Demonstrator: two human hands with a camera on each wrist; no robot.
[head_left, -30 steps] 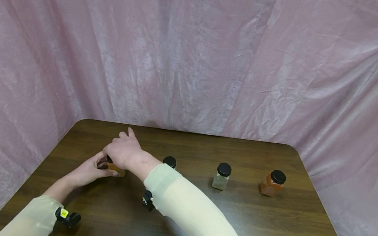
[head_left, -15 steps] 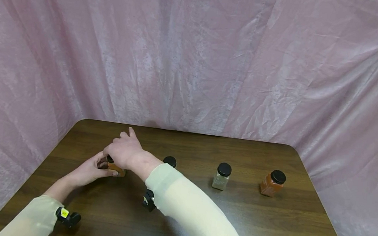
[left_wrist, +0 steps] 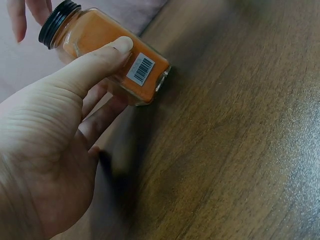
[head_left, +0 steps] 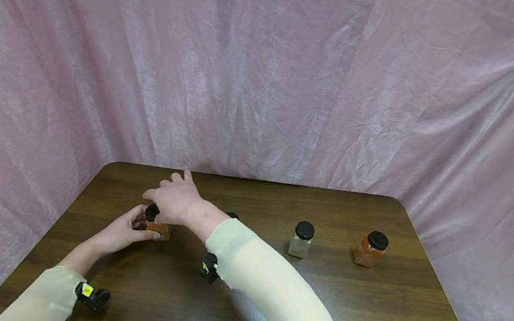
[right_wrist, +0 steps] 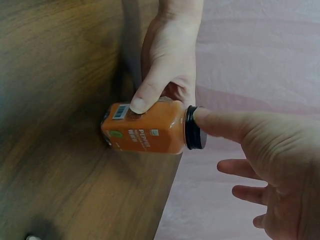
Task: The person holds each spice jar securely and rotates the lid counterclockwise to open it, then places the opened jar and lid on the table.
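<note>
Pink draped cloth [head_left: 265, 78] backs a dark wooden bench [head_left: 318, 301] bearing black-capped jars: an orange-powder jar [head_left: 157, 227] at left centre gripped by the left hand [head_left: 121, 230], plus pale [head_left: 301, 239] and reddish [head_left: 371, 249] jars further right. Wrist views alone reveal its barcode label [left_wrist: 139, 69] and the right hand's [head_left: 174, 201] thumb [right_wrist: 220, 125] touching the cap [right_wrist: 194, 128], fingers spread. Since the earlier frame, this hand has lifted, uncovering the cap.
</note>
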